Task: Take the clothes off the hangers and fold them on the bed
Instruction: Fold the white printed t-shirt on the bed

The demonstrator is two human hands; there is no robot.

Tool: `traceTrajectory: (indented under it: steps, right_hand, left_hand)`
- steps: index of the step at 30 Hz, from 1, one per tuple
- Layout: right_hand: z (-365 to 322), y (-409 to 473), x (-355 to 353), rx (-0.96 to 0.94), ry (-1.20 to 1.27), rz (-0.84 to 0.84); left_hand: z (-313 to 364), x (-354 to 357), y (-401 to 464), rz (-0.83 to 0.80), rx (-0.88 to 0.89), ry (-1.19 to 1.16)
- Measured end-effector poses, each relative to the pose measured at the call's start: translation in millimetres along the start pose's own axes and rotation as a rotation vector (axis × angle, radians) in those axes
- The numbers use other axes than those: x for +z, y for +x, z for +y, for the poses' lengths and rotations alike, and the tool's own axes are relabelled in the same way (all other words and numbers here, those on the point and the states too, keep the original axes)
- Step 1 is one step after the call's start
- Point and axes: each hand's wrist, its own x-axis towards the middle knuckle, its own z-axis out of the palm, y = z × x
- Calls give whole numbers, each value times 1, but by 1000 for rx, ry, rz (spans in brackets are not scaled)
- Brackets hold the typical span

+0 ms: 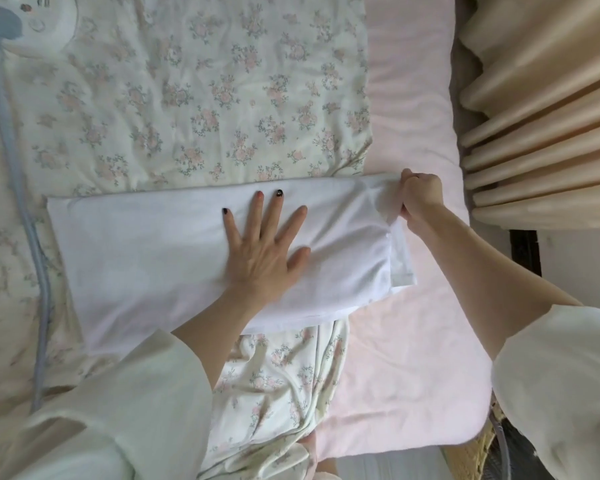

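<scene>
Smooth white garment [146, 258] — long folded rectangle

The white garment [174, 251] is presenting as smooth matt cloth, the floral quilt [194, 98] as creased printed cotton-like cloth, the pink sheet [409, 368] as soft fuzzy fabric, and the curtain [548, 133] is showing a faint satin sheen.

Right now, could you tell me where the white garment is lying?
In the head view the white garment lies mid-frame across the floral quilt, its right end over the pink sheet, the left hand flat on it.
</scene>
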Motion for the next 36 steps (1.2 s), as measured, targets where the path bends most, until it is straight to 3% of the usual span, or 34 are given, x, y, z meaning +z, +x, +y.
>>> traceTrajectory:
  steps: [3, 9, 12, 16, 21, 28, 30, 32, 36]
  right_hand:
    - [-1, 2, -4, 84, 113, 29]
    - [-1, -13, -8, 152, 240, -122]
    - [9, -24, -16, 147, 144, -126]
    - [39, -43, -24, 243, -100, -297]
    - [50, -38, -36, 114, -61, -135]
    - [62, -51, -34, 93, 63, -1]
    - [65, -54, -41, 74, 108, -25]
    - [66, -58, -47, 127, 75, -155]
    - [63, -61, -57, 222, 44, -392]
  left_hand:
    - [0, 0, 0, 8, 7, -8]
    - [2, -1, 2, -7, -30, -17]
    - [3, -2, 2, -36, -46, 5]
    - [7, -2, 1, 5, -51, -23]
    - [7, 4, 2, 36, -36, -37]
    - [8, -1, 2, 43, -28, -27]
    - [16, -6, -2, 209, 65, -74]
    - [32, -9, -7, 371, 265, -170]
    - [72, -10, -25, 358, 626, -211]
